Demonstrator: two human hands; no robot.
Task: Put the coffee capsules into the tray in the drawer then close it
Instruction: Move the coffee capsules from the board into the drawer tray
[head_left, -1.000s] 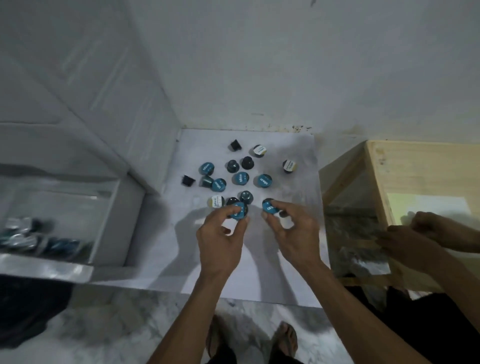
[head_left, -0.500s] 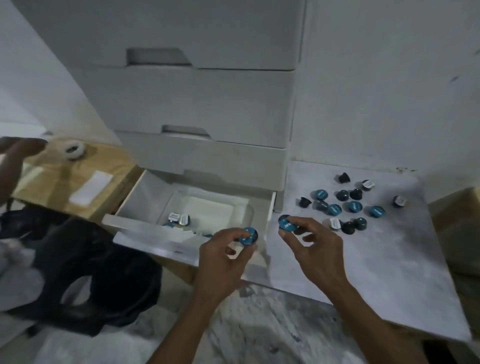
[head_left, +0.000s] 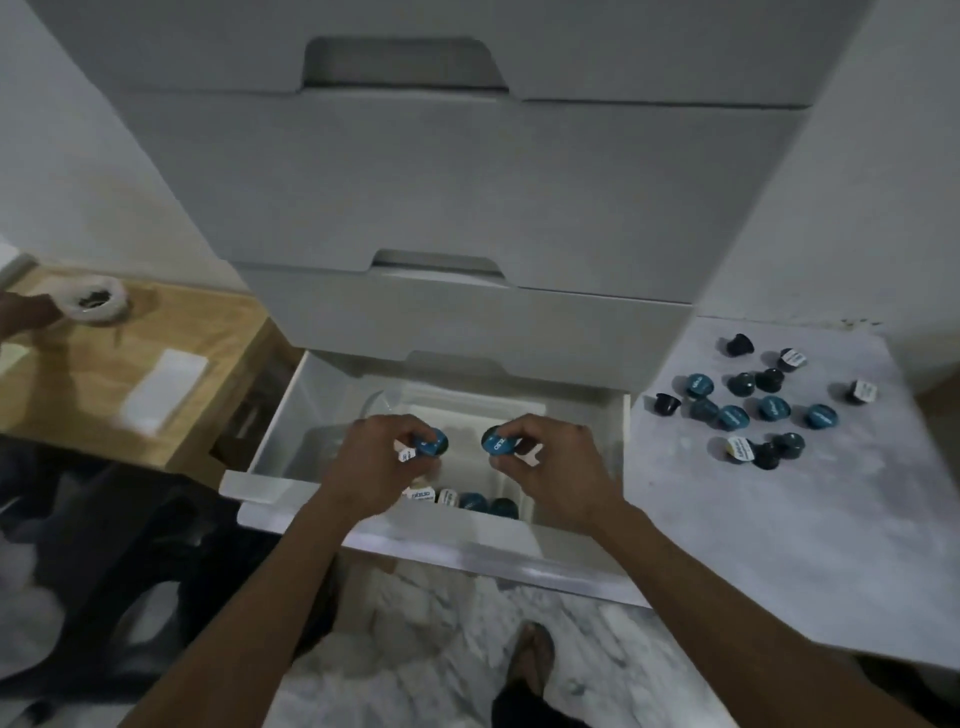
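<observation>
Landmark: we take the open white bottom drawer (head_left: 270, 470) of the pale grey drawer cabinet (head_left: 467, 171) as our reference; it stands pulled out toward us.
Tray: a white plastic tray (head_left: 511, 415) sits inside the drawer, its ridged slots toward the drawer's front.
Left hand: our left hand (head_left: 376, 465) hangs over the tray's left part, fingers curled, pinching a teal foil-topped coffee capsule (head_left: 431, 443) at the fingertips; a white-labelled capsule (head_left: 406, 455) shows just under it, and we cannot tell whether the hand holds that one too.
Right hand: our right hand (head_left: 556, 470) hangs over the tray's right part, thumb and fingers curled round a second teal-topped coffee capsule (head_left: 497, 442), its lid turned toward the left hand.
Gap: the two held capsules are near each other but apart, both above the tray.
Already in tray: a row of stored capsules (head_left: 470, 501), white-labelled and teal-topped, lies at the tray's front edge, just below our hands.
Loose stock: a scatter of dark and teal capsules (head_left: 748, 402) lies on the pale grey stone surface (head_left: 779, 519) right of the drawer, well apart from our hands.
Left of drawer: a light wooden surface (head_left: 171, 364) carries a white card (head_left: 163, 382) and a small white bowl (head_left: 96, 304) with dark contents; another person's hand (head_left: 23, 314) reaches in beside the bowl.
Below drawer: marbled floor (head_left: 415, 649), our sandalled foot (head_left: 532, 654) on it.
</observation>
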